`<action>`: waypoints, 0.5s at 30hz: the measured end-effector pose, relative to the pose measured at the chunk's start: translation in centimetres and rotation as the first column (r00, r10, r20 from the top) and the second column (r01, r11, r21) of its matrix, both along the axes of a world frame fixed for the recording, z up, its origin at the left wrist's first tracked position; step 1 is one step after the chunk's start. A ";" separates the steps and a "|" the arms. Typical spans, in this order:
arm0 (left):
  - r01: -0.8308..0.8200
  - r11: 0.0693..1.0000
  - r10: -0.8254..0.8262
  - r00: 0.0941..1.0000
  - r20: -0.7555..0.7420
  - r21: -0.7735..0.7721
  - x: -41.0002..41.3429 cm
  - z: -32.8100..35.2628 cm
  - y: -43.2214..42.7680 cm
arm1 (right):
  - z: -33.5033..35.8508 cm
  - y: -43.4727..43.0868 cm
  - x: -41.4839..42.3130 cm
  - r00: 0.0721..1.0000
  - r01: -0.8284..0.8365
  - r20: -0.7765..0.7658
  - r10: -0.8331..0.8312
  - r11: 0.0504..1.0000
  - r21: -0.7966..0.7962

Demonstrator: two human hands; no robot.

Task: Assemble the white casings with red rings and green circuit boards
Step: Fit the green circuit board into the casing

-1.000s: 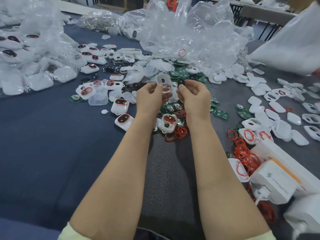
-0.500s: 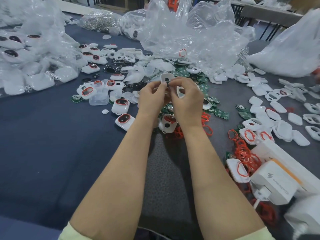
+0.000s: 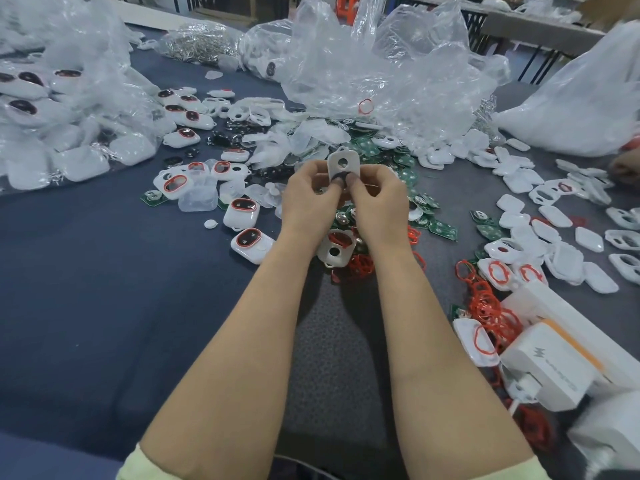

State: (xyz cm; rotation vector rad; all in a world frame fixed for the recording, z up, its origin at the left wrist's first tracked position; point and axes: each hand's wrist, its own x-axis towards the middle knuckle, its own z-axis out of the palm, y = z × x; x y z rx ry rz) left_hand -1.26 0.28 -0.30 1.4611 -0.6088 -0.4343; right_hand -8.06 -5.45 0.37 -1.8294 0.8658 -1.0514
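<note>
A white casing (image 3: 341, 164) with a round hole is held upright above the table centre. My left hand (image 3: 311, 199) and my right hand (image 3: 377, 199) both pinch its lower end, fingertips meeting over the casing's opening. Below the hands lie green circuit boards (image 3: 443, 230), loose red rings (image 3: 360, 265) and another white casing (image 3: 334, 251) with a red ring in it. Finished casings with red rings (image 3: 249, 239) lie to the left. A heap of red rings (image 3: 485, 306) lies at the right.
Crumpled clear plastic bags (image 3: 381, 71) fill the back, and a bag of white parts (image 3: 52, 116) lies at the left. Loose white casing halves (image 3: 554, 237) spread over the right side. White boxes (image 3: 550, 368) stand at the lower right. Dark blue cloth (image 3: 104, 289) covers the near-left table.
My hands have come together on the casing and turned it, so it now stands upright with its round hole on top. A second ago they held it further apart.
</note>
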 end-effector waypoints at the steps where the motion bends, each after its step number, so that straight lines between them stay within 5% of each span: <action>1: -0.009 1.000 0.008 0.999 0.041 0.022 0.0 0.0 0.0 | 0.0 0.0 0.0 1.000 0.003 -0.003 -0.003 1.000 0.000; 6: -0.104 0.989 0.081 0.975 0.207 0.103 -0.2 0.0 0.1 | -0.3 -0.2 0.0 0.999 0.041 -0.031 -0.041 0.999 -0.006; 15: -0.286 0.955 0.253 0.926 0.281 0.083 -0.2 -0.2 0.3 | -0.2 1.2 0.7 0.998 0.067 0.012 -0.066 0.992 -0.108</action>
